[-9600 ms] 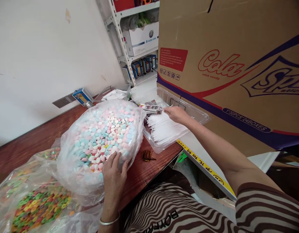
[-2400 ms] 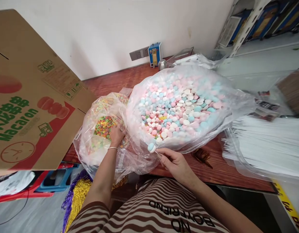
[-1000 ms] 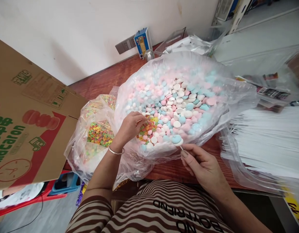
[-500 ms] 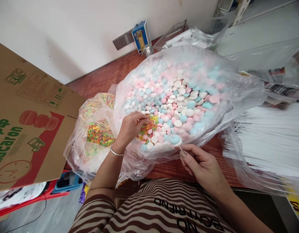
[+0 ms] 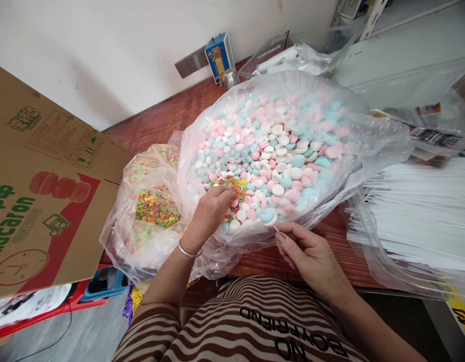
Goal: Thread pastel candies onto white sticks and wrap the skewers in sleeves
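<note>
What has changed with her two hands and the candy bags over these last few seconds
The left hand left the ring candy bag for the pastel candy bag, where small rings now lie by its fingertips. The right hand still pinches a thin stick tipped with a blue candy. Bags unmoved.

two candy bags (image 5: 293,95) (image 5: 142,236), one cardboard box (image 5: 40,191), two hands (image 5: 210,213) (image 5: 311,254).

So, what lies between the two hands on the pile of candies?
In the head view, between the left hand and the right hand lie pastel candies, with the blue-and-white pieces threaded on the right hand's stick.
</note>
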Demonstrator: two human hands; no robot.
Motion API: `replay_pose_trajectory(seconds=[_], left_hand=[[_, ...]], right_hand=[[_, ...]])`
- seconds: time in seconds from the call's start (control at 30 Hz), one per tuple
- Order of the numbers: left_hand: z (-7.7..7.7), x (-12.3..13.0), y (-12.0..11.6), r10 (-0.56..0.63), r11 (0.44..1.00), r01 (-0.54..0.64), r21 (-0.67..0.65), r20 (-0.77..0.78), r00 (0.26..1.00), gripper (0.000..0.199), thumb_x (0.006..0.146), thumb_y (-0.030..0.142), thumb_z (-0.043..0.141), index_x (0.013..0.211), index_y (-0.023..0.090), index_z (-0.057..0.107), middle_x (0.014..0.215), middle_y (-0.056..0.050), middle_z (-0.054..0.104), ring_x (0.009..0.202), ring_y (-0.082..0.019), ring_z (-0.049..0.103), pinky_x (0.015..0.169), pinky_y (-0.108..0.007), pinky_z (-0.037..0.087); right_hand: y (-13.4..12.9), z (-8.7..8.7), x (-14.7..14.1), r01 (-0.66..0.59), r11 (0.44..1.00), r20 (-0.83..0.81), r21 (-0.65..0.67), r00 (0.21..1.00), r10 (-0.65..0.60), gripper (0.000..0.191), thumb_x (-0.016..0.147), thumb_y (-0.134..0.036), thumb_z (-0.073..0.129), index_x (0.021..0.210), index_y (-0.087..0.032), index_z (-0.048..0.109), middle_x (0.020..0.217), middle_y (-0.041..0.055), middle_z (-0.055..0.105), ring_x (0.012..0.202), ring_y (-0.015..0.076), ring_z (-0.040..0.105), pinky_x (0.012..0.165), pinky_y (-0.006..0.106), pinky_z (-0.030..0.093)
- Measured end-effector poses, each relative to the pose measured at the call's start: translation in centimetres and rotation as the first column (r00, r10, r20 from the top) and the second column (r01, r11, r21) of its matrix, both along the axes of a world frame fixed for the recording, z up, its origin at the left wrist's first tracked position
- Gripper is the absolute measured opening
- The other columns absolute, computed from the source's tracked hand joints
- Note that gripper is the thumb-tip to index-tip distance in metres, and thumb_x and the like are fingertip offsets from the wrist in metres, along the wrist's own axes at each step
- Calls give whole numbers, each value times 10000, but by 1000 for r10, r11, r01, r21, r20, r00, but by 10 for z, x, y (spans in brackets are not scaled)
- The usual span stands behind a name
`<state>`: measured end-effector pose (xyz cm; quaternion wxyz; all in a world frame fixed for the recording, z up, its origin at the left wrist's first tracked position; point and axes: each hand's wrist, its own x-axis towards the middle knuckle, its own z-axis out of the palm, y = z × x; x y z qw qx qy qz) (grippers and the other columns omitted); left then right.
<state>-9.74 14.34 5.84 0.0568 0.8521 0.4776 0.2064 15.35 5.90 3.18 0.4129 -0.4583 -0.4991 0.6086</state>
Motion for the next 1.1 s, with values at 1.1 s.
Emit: replay_pose_trajectory(seconds=[1.1], left_hand=[[-1, 22, -23, 324, 937, -83, -338, 761, 563, 112, 835, 317, 814, 887, 226, 775, 984, -54, 749, 924, -177, 726, 867, -343, 618]], right_hand=[[17, 15, -42, -48, 985, 157, 168, 987, 22, 242, 985, -332, 486, 981, -179, 673, 540, -55, 523, 490, 126, 460, 522, 256, 372]])
